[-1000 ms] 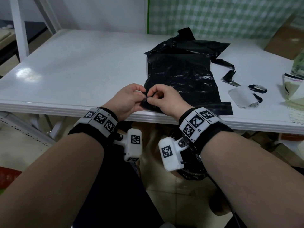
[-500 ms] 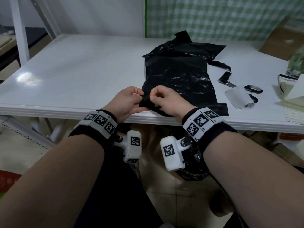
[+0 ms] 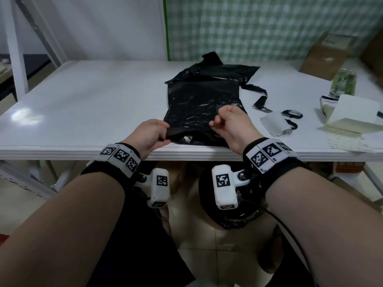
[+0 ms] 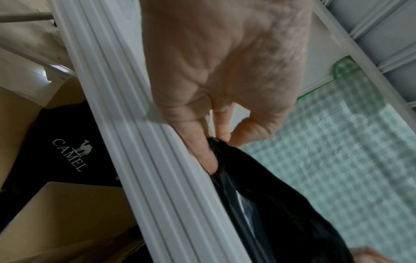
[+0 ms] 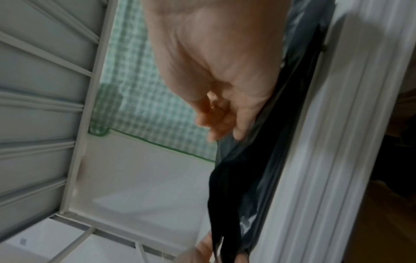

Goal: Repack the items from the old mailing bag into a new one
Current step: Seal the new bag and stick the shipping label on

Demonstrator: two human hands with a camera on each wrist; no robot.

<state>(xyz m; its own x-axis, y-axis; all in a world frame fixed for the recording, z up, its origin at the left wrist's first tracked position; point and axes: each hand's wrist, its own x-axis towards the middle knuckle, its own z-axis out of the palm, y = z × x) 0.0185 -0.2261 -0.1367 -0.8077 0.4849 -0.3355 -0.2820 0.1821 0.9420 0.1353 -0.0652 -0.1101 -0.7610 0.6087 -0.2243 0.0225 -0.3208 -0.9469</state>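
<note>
Roughly mid-task, going by layout alone. Seeing white desk (image 3: 93, 96) with black mailing bag (image 3: 199, 104) flat on it, mouth end at the near edge, far end touching or overlapping a crumpled heap of torn black film (image 3: 219, 69). Reading that heap as the old bag, already cut open and emptied; guess only, backed by a loose black strip (image 3: 260, 96) just right of it and scissors (image 3: 292, 113) near that, both apart from the flat bag. Can't see any items anywhere, so can't tell whether already loaded into the flat bag or not; no clear bulge in the film. Probably left: finish opening or closing the mouth, seal, then clear the scraps. Both forearms in low from below the desk edge, wrists just past the near lip, palms roughly facing each other across the bag mouth. Left hand (image 3: 148, 133) low at the near-left corner of the bag, heel at the desk edge, grip pinching that corner of film between thumb and fingertips (image 4: 207, 156). Right hand (image 3: 232, 123) raised a little higher over the near-right part of the mouth, fingers curled in toward the thumb; grip looks pinched on the upper layer of film, with film rising to the fingertips (image 5: 216, 131) in the wrist view, though blurred, so not certain.
</note>
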